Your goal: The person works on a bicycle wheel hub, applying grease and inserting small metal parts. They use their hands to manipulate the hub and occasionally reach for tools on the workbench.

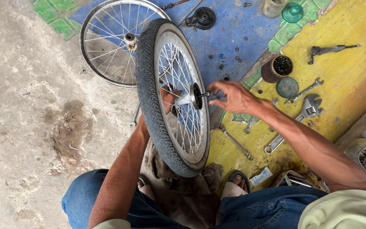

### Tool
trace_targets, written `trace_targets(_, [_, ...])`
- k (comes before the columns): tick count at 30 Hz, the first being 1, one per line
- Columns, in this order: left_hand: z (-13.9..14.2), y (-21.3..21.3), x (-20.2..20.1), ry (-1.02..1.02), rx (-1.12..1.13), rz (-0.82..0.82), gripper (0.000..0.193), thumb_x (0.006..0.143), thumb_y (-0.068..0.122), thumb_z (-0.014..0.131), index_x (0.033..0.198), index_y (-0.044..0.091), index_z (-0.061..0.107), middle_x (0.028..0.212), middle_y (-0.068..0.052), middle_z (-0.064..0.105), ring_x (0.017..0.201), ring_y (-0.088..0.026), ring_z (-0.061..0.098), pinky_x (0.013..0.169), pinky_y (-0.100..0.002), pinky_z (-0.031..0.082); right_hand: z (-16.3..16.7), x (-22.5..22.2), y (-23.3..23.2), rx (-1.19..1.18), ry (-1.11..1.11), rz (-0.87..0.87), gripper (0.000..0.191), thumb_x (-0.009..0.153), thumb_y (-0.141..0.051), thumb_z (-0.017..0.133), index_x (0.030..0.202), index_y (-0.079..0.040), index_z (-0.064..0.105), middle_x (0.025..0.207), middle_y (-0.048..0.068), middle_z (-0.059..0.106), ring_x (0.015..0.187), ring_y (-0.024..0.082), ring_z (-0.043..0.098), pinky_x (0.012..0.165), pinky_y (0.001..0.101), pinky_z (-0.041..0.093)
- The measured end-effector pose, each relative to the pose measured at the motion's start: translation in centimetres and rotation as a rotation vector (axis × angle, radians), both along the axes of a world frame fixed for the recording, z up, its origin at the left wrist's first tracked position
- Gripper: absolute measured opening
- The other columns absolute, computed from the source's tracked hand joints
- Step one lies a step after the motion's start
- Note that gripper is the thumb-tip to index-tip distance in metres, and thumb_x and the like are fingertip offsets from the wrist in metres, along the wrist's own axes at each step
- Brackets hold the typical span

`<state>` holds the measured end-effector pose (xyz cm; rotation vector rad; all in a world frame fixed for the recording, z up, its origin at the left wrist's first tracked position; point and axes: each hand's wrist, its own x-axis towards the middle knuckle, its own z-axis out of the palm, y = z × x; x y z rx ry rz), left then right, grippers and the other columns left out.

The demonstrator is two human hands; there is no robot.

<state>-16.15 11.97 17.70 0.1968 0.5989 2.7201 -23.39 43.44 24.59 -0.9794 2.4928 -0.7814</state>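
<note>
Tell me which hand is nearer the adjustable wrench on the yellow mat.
Right. The right hand is at the wheel's axle, left of the adjustable wrench; the left hand is behind the spokes, farther away.

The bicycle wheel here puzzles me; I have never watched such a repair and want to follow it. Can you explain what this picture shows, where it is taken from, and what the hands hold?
The picture comes from a camera worn on the person's head, looking down at their own arms, knees and sandalled feet. An upright bicycle wheel with tyre stands on a dirty rag between the feet. The left hand reaches in from the far side and is seen through the spokes near the hub. The right hand has its fingers at the axle end, where a small part sits; whether it is a nut is too small to tell. Behind lies a bare rim with spokes. On the yellow and blue mat lie an adjustable wrench, several spanners, a grease tin and its green lid.
</note>
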Motion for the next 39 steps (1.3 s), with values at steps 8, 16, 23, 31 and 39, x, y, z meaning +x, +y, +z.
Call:
trace_targets(8, [0.0,-0.3,0.1,0.001,0.0,-0.001,0.071,0.089,0.02,0.077,0.145,-0.006,0.043,0.139,-0.018,0.051,0.135,-0.023,0.051,0.115,-0.031,0.045,0.9,0.6,-2.7,-0.123,0.032,-0.07,0.035,0.091,-0.026,0.077,0.117,-0.005,0.067,0.107,0.014,0.074,0.097,0.024,0.073,0.086,0.0422,0.061])
trace_targets(16, [0.0,-0.2,0.5,0.0,0.005,-0.005,0.071,0.088,0.018,0.078,0.145,-0.006,0.043,0.138,-0.018,0.051,0.134,-0.023,0.051,0.113,-0.029,0.046,-1.7,-1.8,-2.4,-0.403,-0.417,-0.802,0.013,0.095,-0.022,0.071,0.1,-0.012,0.076,0.105,0.006,0.078,0.09,0.02,0.07,0.076,0.0309,0.06])
trace_targets(23, [-0.2,-0.4,0.3,-0.001,-0.003,-0.006,0.072,0.087,0.016,0.079,0.144,-0.006,0.043,0.137,-0.017,0.052,0.132,-0.022,0.052,0.111,-0.027,0.047,-7.6,-5.8,8.4,-0.274,-0.414,-0.984,0.027,0.1,-0.032,0.061,0.112,-0.009,0.067,0.12,0.007,0.069,0.105,0.019,0.065,0.085,0.0336,0.055])
trace_targets(31, [-1.0,-0.5,-0.1,-0.014,0.003,-0.016,0.072,0.085,0.014,0.08,0.144,-0.006,0.043,0.136,-0.016,0.052,0.131,-0.021,0.053,0.109,-0.025,0.049,-18.2,22.1,1.4,-0.4,-2.264,-0.961,0.043,0.104,-0.036,0.05,0.135,-0.007,0.054,0.14,0.014,0.056,0.127,0.03,0.052,0.104,0.043,0.044])
trace_targets(39, [-1.6,-0.8,-0.4,-0.022,0.028,-0.021,0.073,0.084,0.012,0.082,0.143,-0.007,0.043,0.136,-0.016,0.053,0.13,-0.021,0.053,0.107,-0.024,0.05,-17.9,23.1,-1.6,-0.974,-2.593,-1.586,0.052,0.106,-0.039,0.043,0.148,-0.01,0.051,0.155,0.013,0.051,0.146,0.033,0.042,0.121,0.0508,0.035])
